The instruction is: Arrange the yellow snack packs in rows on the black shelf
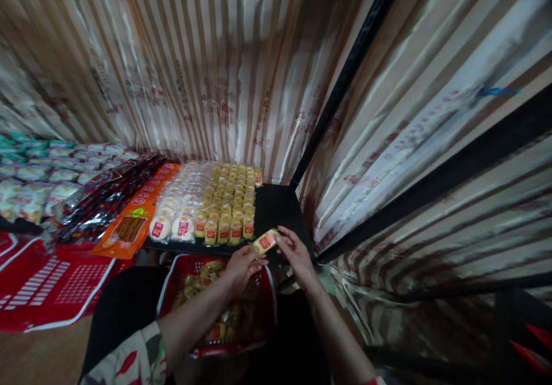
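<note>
Between my two hands is a small yellow packaged snack (265, 241) with a red and white label, held just above the front of the black table (280, 210). My left hand (242, 265) pinches its left end, over the rim of a red basket. At its right end, the fingers of my right hand (295, 253) are closed on it. Rows of similar yellow snack packs (228, 207) stand on the table to the left of the held one. The red basket (269, 293) below holds more yellow packs, partly hidden by my left forearm.
Left of the yellow rows lie clear packs of round white snacks (183, 227), an orange bag (129, 224), dark shiny packets (103, 201) and white packs (38, 198). Another red basket (56, 281) sits at lower left. Striped curtain (215, 74) and black poles (345, 80) enclose the table.
</note>
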Tool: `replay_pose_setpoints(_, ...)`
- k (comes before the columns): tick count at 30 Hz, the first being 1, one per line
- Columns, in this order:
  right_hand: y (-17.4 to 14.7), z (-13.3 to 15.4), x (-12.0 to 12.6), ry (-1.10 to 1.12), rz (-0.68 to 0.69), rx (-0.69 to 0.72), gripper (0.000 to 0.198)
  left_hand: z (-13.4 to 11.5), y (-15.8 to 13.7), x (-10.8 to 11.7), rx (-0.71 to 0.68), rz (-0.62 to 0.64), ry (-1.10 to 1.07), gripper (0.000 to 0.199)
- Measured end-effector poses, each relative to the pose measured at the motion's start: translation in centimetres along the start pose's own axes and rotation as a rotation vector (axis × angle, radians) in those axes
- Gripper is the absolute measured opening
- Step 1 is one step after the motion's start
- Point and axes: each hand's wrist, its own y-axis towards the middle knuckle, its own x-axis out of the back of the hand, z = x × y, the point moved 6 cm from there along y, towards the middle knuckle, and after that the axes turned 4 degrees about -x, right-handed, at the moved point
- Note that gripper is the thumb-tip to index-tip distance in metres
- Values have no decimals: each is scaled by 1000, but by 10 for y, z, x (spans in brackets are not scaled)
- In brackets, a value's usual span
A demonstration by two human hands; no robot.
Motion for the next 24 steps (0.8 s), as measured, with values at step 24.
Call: replay_pose_setpoints(24,182,-5,-10,-450,-116,213,42,-30,136,-77,-165,-168,4,41)
